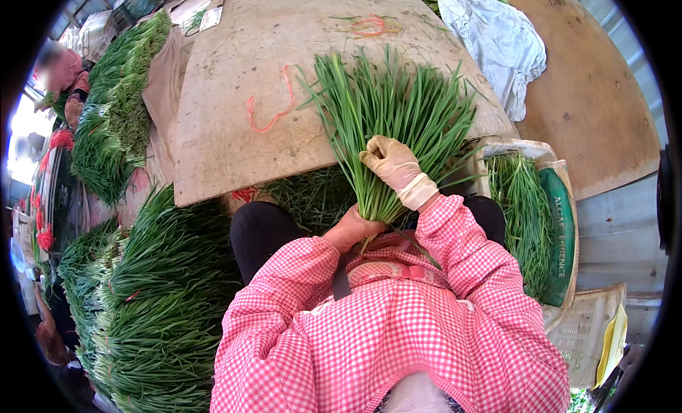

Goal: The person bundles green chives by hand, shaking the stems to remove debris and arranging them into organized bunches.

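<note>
My bare left hand [351,229] is wrapped round the pale stem end of a bunch of garlic chives [391,100], close to my waist. The long flat green leaves fan away from me over the near edge of the wooden board [234,72]. My right hand [394,164], in a cream glove, lies over the lower right part of the bunch. Its fingers are curled in with the tips pinched together; whatever they hold is too small to make out. An orange-red string [273,115] lies on the board, left of the leaf tips.
Thick stacks of chives [163,299] stand at my left. A crate [518,221] with more chives and a green sack sits at my right. A pale crumpled cloth [497,44] and another red string [369,26] lie farther off. Another person [67,79] is at the far left.
</note>
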`<move>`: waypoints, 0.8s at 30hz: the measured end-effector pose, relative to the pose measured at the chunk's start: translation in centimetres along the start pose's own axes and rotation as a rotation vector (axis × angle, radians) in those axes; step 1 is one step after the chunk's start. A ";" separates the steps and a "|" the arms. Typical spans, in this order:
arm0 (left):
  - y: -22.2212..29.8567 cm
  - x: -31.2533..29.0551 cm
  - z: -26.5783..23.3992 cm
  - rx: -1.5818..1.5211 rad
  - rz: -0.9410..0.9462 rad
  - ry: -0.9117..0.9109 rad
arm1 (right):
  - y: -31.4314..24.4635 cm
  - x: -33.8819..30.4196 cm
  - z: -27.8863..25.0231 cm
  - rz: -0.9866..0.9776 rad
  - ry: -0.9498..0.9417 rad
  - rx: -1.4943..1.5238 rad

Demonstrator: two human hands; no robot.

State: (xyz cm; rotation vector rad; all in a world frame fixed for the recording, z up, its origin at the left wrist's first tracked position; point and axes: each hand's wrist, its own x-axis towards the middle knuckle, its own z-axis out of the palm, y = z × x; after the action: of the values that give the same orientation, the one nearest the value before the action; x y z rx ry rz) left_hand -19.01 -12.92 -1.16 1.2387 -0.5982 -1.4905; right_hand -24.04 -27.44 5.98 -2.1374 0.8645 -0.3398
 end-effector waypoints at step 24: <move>1.0 -0.4 -0.2 -0.105 0.135 -0.121 | -5.3 -8.3 2.0 0.055 -0.796 1.169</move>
State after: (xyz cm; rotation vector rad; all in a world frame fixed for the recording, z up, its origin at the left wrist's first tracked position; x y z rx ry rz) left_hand -18.51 -12.78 -0.20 1.0130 -0.6618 -1.4713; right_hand -26.62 -18.24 9.04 -0.9773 0.1339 0.0696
